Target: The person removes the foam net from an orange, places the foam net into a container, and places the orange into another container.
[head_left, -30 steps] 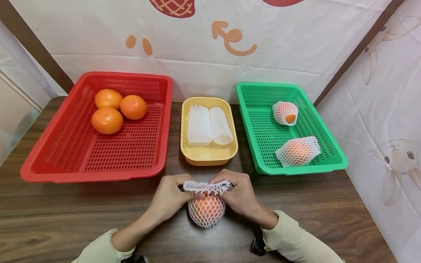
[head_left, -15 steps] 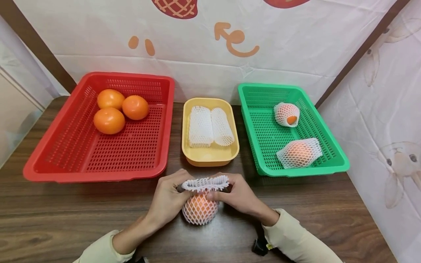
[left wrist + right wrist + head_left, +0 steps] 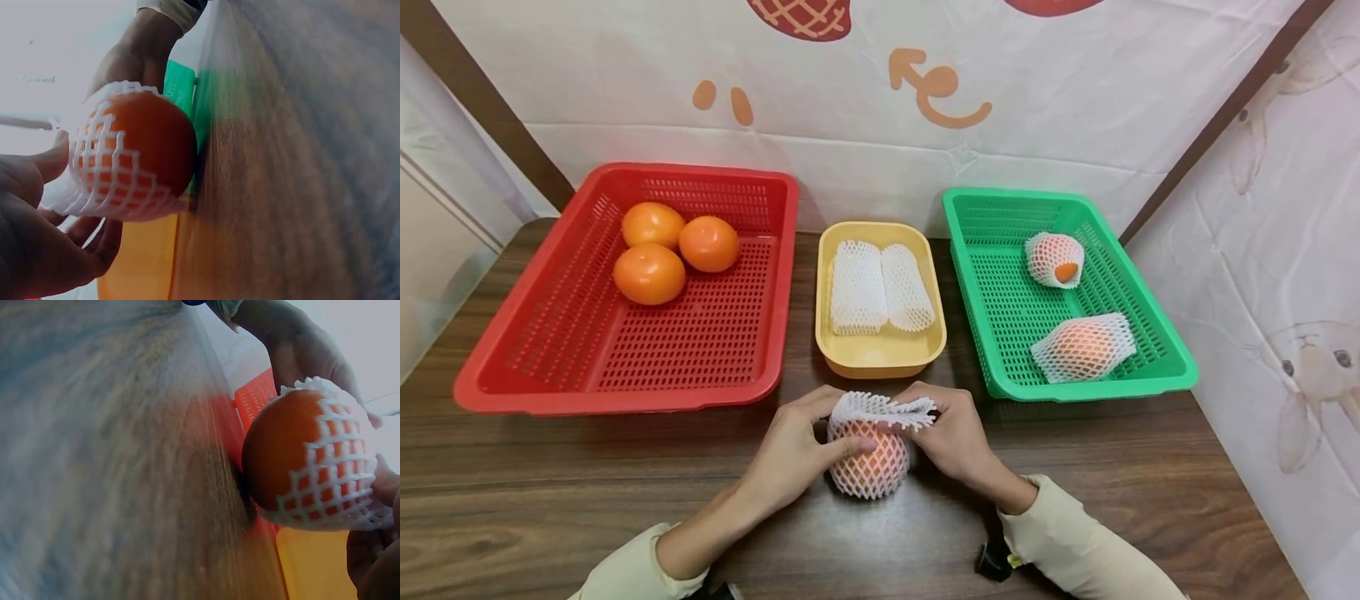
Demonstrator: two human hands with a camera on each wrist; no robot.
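Wood table, fruit on or just over it betw. both hands, white net round its top, underside bare; prob. best to ease net down evenly, no yanking; L hand has net betw. thumb & bent fingers, R hand pinches R edge, arms angled in

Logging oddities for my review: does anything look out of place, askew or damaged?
One mild oddity: in the green basket, the farther netted fruit shows a bare orange patch, unlike the nearer netted fruit. I see nothing spilled or damaged.
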